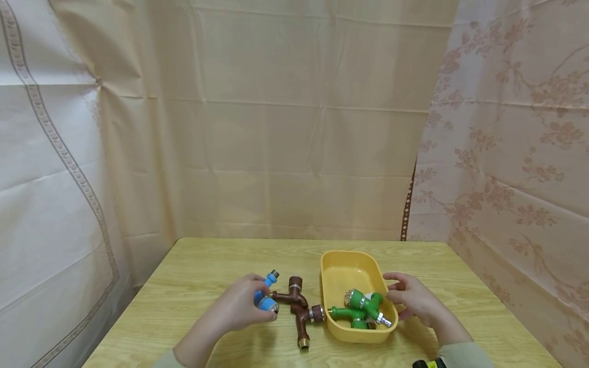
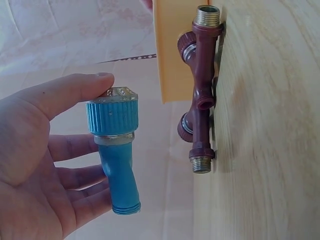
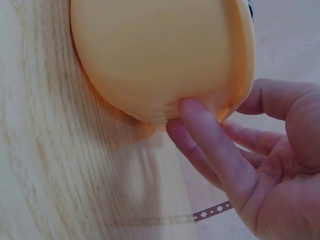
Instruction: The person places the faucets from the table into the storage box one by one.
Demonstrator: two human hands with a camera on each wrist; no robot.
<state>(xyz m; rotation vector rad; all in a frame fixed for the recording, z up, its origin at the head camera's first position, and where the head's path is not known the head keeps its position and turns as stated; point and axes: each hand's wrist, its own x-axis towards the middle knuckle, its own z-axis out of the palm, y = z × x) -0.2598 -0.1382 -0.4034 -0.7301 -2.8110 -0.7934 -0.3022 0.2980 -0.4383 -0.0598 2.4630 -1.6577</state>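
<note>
In the head view my left hand [image 1: 241, 302] holds a blue plastic tap [image 1: 268, 303] above the table. The left wrist view shows the thumb on the metal end of the blue tap's ribbed cap [image 2: 112, 117] and the fingers behind its body. Just to its right, two brown taps [image 1: 301, 311] with brass threaded ends lie on the table against each other. Green taps [image 1: 368, 301] are heaped in the near end of a yellow plastic basin [image 1: 342, 260]. My right hand [image 1: 414, 299] is at the basin's right side, its extended fingertips touching the outer wall [image 3: 165, 60].
The wood-grain table [image 1: 216, 255] ends at a pale curtain [image 1: 299, 128] behind, with a flowered cloth [image 1: 520, 168] on the right and a white one [image 1: 46, 204] on the left. A black and yellow object [image 1: 430, 363] shows at the front edge by the right sleeve.
</note>
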